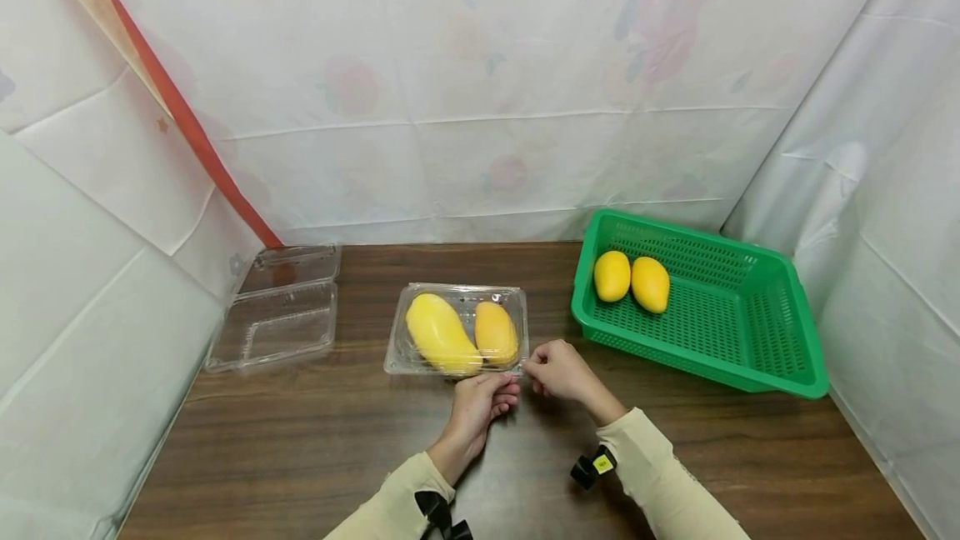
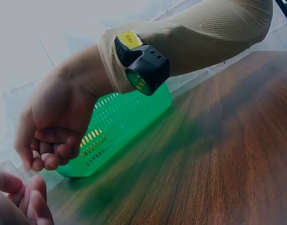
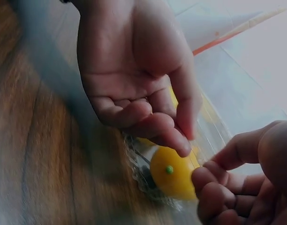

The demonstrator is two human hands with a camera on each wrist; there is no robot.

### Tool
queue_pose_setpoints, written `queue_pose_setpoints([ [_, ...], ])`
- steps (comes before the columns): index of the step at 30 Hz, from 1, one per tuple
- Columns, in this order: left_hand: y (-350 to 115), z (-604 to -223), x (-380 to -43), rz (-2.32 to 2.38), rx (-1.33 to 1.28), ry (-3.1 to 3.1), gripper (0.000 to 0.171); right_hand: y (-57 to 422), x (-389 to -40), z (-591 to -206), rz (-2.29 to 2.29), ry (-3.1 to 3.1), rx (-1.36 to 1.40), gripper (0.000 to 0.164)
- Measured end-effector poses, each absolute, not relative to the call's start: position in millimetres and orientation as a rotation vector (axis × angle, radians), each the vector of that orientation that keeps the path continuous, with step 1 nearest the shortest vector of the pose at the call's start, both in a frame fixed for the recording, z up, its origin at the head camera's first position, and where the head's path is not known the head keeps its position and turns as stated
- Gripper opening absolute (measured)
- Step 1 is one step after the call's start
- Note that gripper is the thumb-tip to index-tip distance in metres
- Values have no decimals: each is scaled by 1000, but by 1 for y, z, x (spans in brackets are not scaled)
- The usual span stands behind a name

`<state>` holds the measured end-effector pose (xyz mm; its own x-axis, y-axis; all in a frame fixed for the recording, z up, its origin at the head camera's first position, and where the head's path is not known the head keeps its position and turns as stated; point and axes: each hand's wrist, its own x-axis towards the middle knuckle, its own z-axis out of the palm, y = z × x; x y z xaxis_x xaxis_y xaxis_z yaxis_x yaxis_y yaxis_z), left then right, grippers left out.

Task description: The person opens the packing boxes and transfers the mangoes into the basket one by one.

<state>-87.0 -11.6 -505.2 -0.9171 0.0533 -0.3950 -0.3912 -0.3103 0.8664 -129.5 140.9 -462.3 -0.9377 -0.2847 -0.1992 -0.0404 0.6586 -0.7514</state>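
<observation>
Clear box (image 1: 396, 348): middle of the brown surface (image 1: 300, 448), lid over the contents, between the other box and the basket.
Contents: large yellow fruit (image 1: 442, 333) on the left, lying tilted; smaller orange-yellow fruit (image 1: 495, 333) on the right.
Left hand (image 1: 476, 408): at the box's near edge, toward the right; thumb and forefinger pinch the rim.
Right hand (image 1: 564, 371): just right of the left hand; thumb and forefinger pinch the rim at the near right corner, other fingers curled.
Green basket (image 1: 675, 358): far right, set at an angle; two yellow fruits (image 1: 650, 284) side by side at its left end.
Second box (image 1: 292, 325): far left, clear, lid folded back to the far side.
Backdrop: white printed cloth (image 1: 450, 48) behind; red strip (image 1: 187, 117) at left.
</observation>
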Motion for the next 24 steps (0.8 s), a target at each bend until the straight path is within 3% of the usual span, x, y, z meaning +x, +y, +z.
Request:
queue_pose_setpoints([
  [15,-1,-499,-82,2387,-538,1692,26,132,-121,-461,-1362,2602,-56,32],
  [24,-5,-506,-77,2329,-492,1684,28,129,-121,-418,-1424,2643,-102,27],
])
